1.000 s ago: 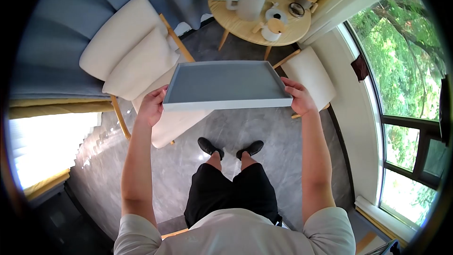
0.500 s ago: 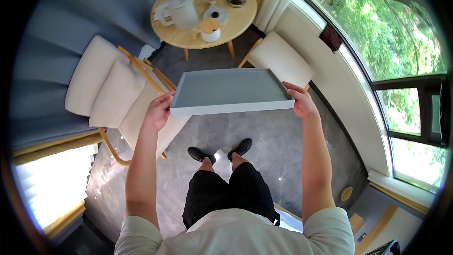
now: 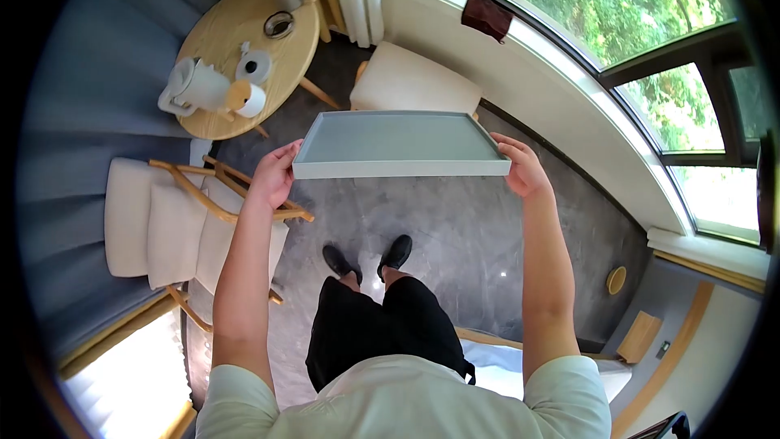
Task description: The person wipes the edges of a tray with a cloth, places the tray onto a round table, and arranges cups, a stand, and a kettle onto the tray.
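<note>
A shallow grey tray (image 3: 398,169) with a raised rim is held out level in front of my body, and nothing lies on it. My left hand (image 3: 275,176) grips its left end, thumb and fingers closed on the rim. At the opposite end my right hand (image 3: 522,166) pinches the right rim in the same way. Beneath the tray is grey floor (image 3: 439,236), well below it. Parts of the fingers are hidden behind the tray's ends.
A round wooden table (image 3: 280,49) at upper left bears a white kettle (image 3: 195,85), a lidded cup (image 3: 250,101), a white teapot (image 3: 254,67) and a glass ashtray-like dish (image 3: 279,25). A cream armchair (image 3: 175,223) stands left, a cream stool-like seat (image 3: 414,77) beyond the tray, windows (image 3: 674,106) right.
My view has turned to the right, so the table and chairs have shifted left in the picture. The tray stays between both hands, and my feet have moved slightly.
</note>
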`<action>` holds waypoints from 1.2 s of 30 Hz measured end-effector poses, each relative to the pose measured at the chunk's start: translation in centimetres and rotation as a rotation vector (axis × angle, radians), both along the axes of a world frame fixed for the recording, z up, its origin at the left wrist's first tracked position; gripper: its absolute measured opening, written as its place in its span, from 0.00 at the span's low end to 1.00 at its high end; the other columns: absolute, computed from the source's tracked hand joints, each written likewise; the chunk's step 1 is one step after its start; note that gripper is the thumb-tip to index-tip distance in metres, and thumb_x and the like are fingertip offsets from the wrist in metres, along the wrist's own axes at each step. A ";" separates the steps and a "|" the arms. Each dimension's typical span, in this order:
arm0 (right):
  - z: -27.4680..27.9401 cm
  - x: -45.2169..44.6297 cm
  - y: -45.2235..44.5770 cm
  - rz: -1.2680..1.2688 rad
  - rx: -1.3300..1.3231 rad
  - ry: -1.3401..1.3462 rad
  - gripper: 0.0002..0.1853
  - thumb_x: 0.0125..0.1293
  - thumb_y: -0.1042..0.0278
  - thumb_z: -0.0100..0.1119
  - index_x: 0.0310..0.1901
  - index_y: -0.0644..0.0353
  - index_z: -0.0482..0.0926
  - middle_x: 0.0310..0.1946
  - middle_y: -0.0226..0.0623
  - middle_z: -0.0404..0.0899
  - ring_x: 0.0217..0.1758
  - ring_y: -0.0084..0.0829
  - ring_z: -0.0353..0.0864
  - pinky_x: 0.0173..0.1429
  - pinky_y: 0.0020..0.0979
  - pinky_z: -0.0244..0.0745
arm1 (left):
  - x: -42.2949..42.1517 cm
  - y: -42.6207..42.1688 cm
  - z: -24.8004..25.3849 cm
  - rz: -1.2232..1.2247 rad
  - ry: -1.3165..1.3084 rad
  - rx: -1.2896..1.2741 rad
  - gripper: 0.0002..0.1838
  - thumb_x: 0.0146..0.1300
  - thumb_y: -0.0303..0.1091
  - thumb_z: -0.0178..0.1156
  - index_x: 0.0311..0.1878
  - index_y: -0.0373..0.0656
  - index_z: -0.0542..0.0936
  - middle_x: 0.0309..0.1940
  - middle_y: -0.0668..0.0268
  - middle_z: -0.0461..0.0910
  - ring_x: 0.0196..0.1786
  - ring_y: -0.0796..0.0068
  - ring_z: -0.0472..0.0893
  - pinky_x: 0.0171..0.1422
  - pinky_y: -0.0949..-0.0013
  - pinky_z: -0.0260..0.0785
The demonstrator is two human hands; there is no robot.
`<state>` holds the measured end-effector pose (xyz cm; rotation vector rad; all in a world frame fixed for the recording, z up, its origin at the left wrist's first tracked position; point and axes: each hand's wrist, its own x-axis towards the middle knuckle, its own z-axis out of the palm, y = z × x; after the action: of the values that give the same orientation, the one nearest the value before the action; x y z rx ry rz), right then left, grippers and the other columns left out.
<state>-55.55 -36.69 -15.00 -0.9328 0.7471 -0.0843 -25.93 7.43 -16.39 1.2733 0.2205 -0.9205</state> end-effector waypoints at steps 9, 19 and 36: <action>-1.2 0.6 -5.8 -0.214 -0.023 0.030 0.25 0.77 0.71 0.57 0.70 0.75 0.74 0.54 0.42 0.86 0.53 0.27 0.86 0.57 0.30 0.80 | 5.3 -10.8 -1.6 -0.131 -0.004 -0.029 0.20 0.78 0.39 0.64 0.64 0.36 0.83 0.55 0.67 0.88 0.53 0.81 0.86 0.57 0.75 0.80; -7.3 7.3 -11.1 -0.401 -0.014 0.153 0.27 0.76 0.72 0.53 0.72 0.74 0.72 0.60 0.44 0.82 0.59 0.30 0.82 0.62 0.33 0.77 | 14.5 -21.9 -7.8 -0.251 0.043 0.000 0.20 0.81 0.38 0.60 0.67 0.36 0.81 0.54 0.67 0.88 0.50 0.81 0.86 0.55 0.75 0.81; -23.7 15.4 -17.9 -0.565 0.205 0.390 0.25 0.75 0.70 0.57 0.66 0.80 0.72 0.58 0.48 0.79 0.60 0.36 0.78 0.65 0.37 0.73 | 23.0 -33.9 -20.9 -0.358 0.176 0.221 0.31 0.84 0.56 0.49 0.73 0.39 0.74 0.59 0.64 0.82 0.59 0.69 0.83 0.65 0.53 0.80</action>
<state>-40.13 -54.56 -38.73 -0.5238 1.3439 -0.3216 -2.90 -26.44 -37.27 1.4636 0.2415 -1.3468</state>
